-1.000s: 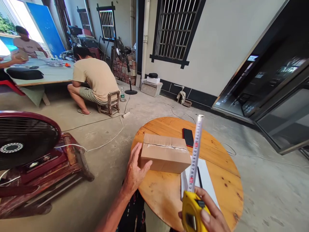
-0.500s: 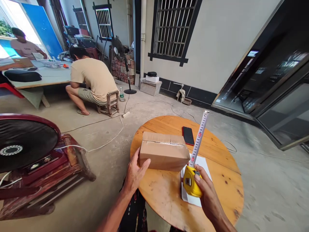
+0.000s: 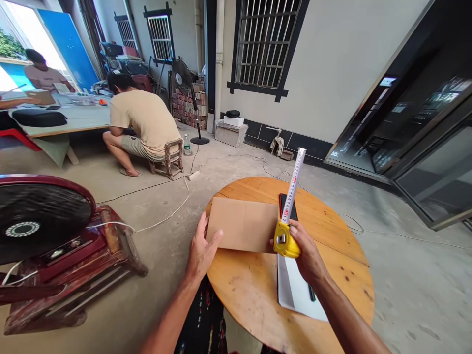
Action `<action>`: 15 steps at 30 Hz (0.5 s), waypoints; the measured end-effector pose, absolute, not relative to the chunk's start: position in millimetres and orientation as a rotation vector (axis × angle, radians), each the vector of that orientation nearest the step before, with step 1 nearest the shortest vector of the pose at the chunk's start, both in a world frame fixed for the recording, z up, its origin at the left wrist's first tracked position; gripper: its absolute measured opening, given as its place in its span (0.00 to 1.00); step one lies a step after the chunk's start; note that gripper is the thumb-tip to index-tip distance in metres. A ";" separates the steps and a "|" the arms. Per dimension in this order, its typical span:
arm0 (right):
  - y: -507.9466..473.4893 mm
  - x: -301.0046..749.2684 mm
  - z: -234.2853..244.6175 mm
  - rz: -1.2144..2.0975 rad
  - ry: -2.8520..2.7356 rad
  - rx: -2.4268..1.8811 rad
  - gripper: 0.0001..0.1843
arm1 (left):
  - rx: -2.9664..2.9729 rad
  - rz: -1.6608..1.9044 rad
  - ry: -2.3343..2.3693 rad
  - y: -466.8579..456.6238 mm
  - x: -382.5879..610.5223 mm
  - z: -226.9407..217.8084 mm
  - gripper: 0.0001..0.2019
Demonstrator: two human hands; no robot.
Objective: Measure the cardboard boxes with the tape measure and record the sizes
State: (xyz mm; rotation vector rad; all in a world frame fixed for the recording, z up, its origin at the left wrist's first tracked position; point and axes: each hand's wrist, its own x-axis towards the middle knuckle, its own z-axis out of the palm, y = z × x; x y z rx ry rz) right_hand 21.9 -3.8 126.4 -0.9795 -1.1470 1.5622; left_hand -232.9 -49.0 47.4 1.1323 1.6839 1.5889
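Yellow plastic marks the nearest thing in play: the tape measure [image 3: 284, 241], its case clamped in the right hand [image 3: 308, 253], which is held at the right end of the cardboard box [image 3: 241, 224]. From that case the white blade [image 3: 293, 187] runs up and away from the person, stiff and slightly tilted to the right, rising past the far right corner of the box. The box lies between the two hands, its long axis running left to right across the person, so each hand stands at one short end. The left hand [image 3: 201, 248] is open, palm and thumb pressed flat against the box's near left corner, fingers spread rather than curled around anything; its forearm comes up from below, as does the right one. Below the right hand a white sheet of paper [image 3: 295, 290] with a dark pen [image 3: 311, 293] lies on the round wooden table [image 3: 250, 295]. Just beyond the tape's case, a dark phone [image 3: 285, 206] rests partly hidden behind the blade. Farther off, a person in a beige shirt [image 3: 145, 120] crouches on a low stool [image 3: 167, 157].
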 end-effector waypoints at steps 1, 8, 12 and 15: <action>1.6 19.8 127.3 1.567 -1.153 -0.976 0.22 | 1.131 1.601 1.666 -44.9 -234.0 44.8 0.39; 25.2 12.9 138.6 1.587 -1.141 -1.063 0.19 | 1.112 1.628 1.606 -20.4 -237.9 46.6 0.34; 27.2 13.1 141.8 1.643 -1.105 -1.114 0.20 | 1.075 1.617 1.605 -21.1 -235.3 55.0 0.32; 26.3 16.6 142.1 1.623 -1.107 -1.166 0.22 | 1.053 1.597 1.584 -27.9 -232.3 57.6 0.33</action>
